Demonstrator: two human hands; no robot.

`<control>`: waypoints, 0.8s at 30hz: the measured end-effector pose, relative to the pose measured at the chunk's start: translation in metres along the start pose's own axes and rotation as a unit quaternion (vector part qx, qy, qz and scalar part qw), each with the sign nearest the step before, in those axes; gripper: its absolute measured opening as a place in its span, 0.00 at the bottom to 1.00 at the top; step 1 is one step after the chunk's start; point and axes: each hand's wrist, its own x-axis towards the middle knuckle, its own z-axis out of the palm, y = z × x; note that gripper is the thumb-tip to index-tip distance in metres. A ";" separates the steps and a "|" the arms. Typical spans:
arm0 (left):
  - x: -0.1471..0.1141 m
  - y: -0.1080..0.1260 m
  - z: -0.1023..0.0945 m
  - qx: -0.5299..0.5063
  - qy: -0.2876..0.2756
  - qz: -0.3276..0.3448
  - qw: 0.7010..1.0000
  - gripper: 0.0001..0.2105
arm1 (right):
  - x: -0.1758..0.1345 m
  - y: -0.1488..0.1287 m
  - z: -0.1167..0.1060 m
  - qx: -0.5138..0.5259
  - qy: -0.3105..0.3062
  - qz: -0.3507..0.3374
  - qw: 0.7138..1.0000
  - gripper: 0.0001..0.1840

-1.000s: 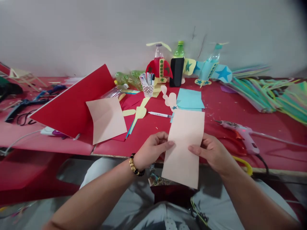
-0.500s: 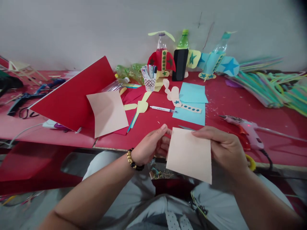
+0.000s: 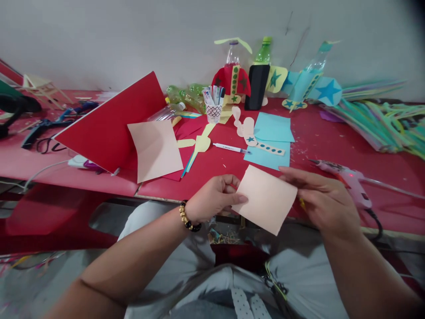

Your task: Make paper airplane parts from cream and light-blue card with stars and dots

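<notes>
My left hand (image 3: 217,197) pinches the left edge of a small cream sheet of paper (image 3: 267,199), its thumb on top; the sheet tilts above my lap. A beaded bracelet (image 3: 186,217) circles the left wrist. At the sheet's right edge is my right hand (image 3: 327,199), fingers extended and apart; whether they touch the paper is hard to see. Beyond the hands lie a white marker (image 3: 230,148), light blue sheets (image 3: 275,128), and cream cut-outs with a star and dots (image 3: 249,130). A bigger cream sheet (image 3: 157,150) leans against a red board (image 3: 113,124).
Along the wall stand bottle planes in red (image 3: 229,79) and blue (image 3: 310,84), near a black phone-like block (image 3: 258,86). A cup of markers (image 3: 213,110) is mid-table. On the right are a pink glue gun (image 3: 345,177) and a bundle of coloured strips (image 3: 375,124).
The left hand, open beside the sheet before, now pinches its left edge. My right hand has loosened its hold and shifted to the right edge. The sheet has turned and risen slightly.
</notes>
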 end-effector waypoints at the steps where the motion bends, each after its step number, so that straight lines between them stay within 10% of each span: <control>1: 0.000 0.000 0.000 0.006 -0.001 0.003 1.000 0.14 | 0.000 -0.001 -0.001 0.038 -0.014 0.017 0.999 0.20; 9: -0.002 0.000 0.001 0.065 -0.029 0.004 0.997 0.19 | -0.005 -0.017 0.014 -0.043 -0.134 0.176 0.974 0.20; 24: 0.000 0.001 0.000 0.036 0.004 -0.036 0.999 0.16 | -0.005 0.000 0.014 0.012 0.000 0.164 0.986 0.15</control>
